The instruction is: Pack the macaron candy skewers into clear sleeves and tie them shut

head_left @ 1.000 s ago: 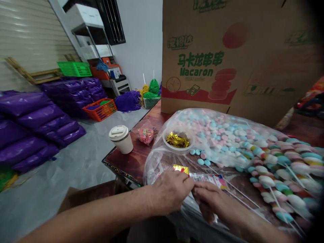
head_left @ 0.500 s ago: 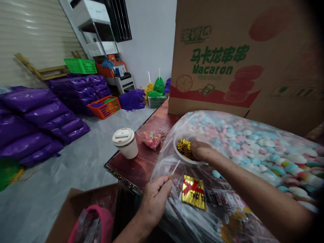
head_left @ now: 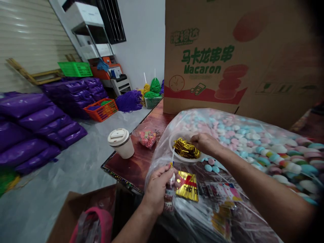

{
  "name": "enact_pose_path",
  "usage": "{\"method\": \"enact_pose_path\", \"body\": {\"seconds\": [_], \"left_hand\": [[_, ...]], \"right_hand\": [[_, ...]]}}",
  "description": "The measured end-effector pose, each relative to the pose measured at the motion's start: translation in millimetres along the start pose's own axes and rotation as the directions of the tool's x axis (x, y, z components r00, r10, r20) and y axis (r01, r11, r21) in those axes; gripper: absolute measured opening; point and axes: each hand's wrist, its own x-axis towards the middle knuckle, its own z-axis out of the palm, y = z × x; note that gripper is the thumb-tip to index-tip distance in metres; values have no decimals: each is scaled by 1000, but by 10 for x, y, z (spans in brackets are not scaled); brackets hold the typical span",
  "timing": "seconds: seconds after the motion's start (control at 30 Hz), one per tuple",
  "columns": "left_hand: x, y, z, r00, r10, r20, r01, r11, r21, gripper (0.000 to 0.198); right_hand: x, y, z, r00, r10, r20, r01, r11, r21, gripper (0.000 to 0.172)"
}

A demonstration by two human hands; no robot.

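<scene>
My left hand [head_left: 158, 185] is closed around a stick candy [head_left: 171, 180] in a clear wrapper. Its white stick points upward past my thumb, and the wrapped candy hangs below my fingers. My right hand [head_left: 206, 143] is over the right rim of a white bowl [head_left: 172, 143], its fingers pinched together; whatever they hold is too small to make out. Inside the bowl lies a heap of gold twist ties [head_left: 186, 149]. Just right of my left hand is a flat gold pack of twist ties [head_left: 187, 186] with a red band.
A clear bag of pastel marshmallows [head_left: 243, 131] fills the right side, before a large cardboard box [head_left: 202, 84]. A lidded cup [head_left: 124, 145] and a small bag of colourful candies [head_left: 147, 138] stand on the table's left. An open carton [head_left: 60, 216] sits below; purple bags [head_left: 37, 125] are stacked leftward.
My right hand has lifted up out of the twist ties to the bowl's rim. My left hand has turned, so the wrapped candy now shows below its fingers. The view has shifted slightly right.
</scene>
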Motion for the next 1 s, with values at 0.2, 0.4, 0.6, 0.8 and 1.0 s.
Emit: {"method": "enact_pose_path", "body": {"seconds": [0.2, 0.4, 0.6, 0.8, 1.0], "left_hand": [[70, 100, 245, 989, -15, 149, 26, 997, -73, 24], [-48, -154, 510, 958, -23, 284, 4, 998, 68, 18], [-134, -305, 624, 962, -154, 227, 80, 949, 306, 27], [-276, -491, 848, 928, -139, 346, -7, 921, 390, 20], [-395, -448, 832, 895, -150, 421, -190, 725, 662, 15]], "right_hand": [[-766, -188, -52, 966, -222, 131, 181, 946, 271, 20], [-1637, -290, 397, 1000, 15, -7, -6, 727, 686, 28], [-2136, -16, 295, 961, 275, 26, -150, 438, 886, 36], [-2257, -58, 151, 992, 127, 22, -92, 579, 810, 43], [-2188, -9, 282, 980, 136, 148, -198, 527, 827, 45]]}}
